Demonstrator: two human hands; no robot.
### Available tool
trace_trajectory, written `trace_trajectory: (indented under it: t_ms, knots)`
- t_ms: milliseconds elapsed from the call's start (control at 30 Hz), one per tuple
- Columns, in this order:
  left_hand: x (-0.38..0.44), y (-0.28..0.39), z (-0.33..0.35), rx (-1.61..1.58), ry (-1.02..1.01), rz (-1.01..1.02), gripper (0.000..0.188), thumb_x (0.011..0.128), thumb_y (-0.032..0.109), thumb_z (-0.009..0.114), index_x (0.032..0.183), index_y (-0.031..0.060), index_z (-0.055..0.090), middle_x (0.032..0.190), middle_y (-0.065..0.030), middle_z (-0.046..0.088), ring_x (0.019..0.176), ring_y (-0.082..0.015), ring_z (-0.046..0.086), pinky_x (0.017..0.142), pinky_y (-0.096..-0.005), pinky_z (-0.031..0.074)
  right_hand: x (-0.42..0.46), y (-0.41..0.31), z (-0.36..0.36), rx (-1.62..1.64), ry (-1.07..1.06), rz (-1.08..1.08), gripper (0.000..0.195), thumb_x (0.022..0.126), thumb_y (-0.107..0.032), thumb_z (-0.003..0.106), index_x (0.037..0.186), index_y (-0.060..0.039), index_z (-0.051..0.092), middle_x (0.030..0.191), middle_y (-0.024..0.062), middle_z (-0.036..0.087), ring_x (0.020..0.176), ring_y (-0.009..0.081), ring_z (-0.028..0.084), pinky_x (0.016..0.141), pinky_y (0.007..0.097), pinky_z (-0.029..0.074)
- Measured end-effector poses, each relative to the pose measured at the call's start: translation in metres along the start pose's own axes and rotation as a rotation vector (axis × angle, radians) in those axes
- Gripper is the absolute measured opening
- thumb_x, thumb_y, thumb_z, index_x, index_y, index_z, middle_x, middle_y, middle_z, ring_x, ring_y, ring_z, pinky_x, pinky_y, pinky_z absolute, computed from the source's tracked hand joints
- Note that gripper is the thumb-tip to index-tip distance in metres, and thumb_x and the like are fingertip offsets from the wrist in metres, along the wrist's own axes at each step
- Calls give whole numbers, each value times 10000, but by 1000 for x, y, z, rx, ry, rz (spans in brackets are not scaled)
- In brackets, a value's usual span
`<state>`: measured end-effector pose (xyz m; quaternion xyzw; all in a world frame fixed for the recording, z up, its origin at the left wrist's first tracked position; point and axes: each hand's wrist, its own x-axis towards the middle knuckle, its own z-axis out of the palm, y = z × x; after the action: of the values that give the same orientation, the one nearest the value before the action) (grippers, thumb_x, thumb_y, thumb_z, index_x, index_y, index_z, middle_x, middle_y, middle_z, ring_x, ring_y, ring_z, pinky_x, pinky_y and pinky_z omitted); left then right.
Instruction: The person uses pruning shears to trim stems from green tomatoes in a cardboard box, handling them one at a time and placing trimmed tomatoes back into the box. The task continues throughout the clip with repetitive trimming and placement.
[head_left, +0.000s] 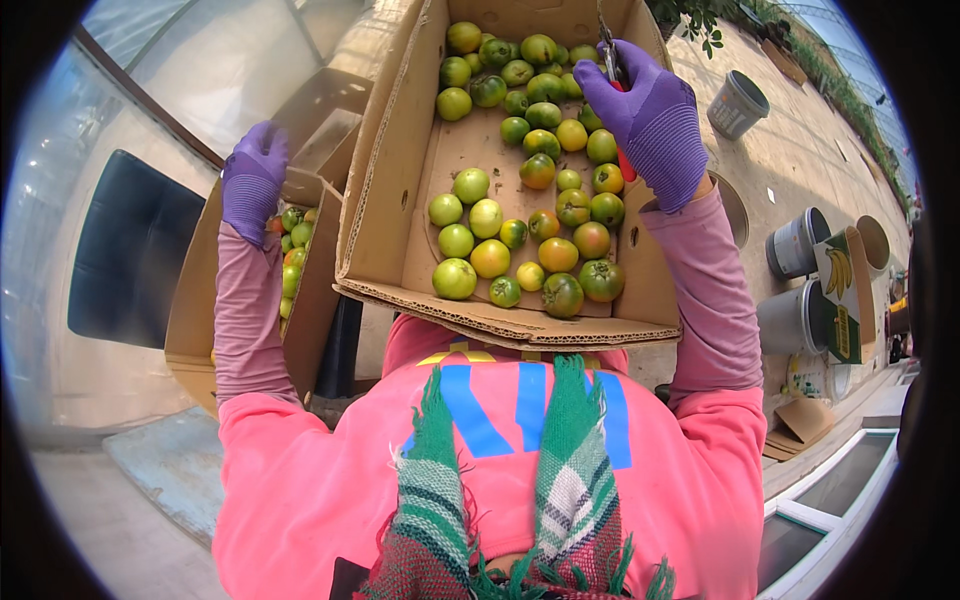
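Observation:
A cardboard box stands in front of me with many green, yellowish and orange-tinged tomatoes on its bottom. My right hand, in a purple glove, is closed on red-handled pruning shears over the box's right side; their metal end points away from me. On the left, a second cardboard box holds more green and reddish tomatoes. My left hand, also in a purple glove, is over that box's far part. Its fingers look bent, and whether it holds anything is hidden.
Grey buckets stand on the ground at right, near a carton with a banana picture. A dark padded seat or backrest is at far left beside plastic sheeting. Leaves hang beyond the front box. A white-framed window lies lower right.

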<state>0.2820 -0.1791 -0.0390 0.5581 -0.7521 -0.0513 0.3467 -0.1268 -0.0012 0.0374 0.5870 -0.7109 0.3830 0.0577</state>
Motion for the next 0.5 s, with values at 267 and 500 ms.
trace_trajectory:
  t_ms: [267,500]
  knots:
    - [-5,244,55,387,-854,1027,369,858,131,673,1225,90,681,1090,-166,736,1044,-351,714,856,-467,569,-4,-6,0,13,-11,-21,400,938,-386,690,1161,-53,689,847,151,717,768,261,716,728,376,549]
    - [7,197,213,851,-1333,985,526,822,292,715,1299,73,681,1209,-155,723,1141,-293,684,972,-398,530,-8,3,9,8,61,-145,390,937,-374,693,1148,-47,680,763,146,683,683,281,688,662,392,537]
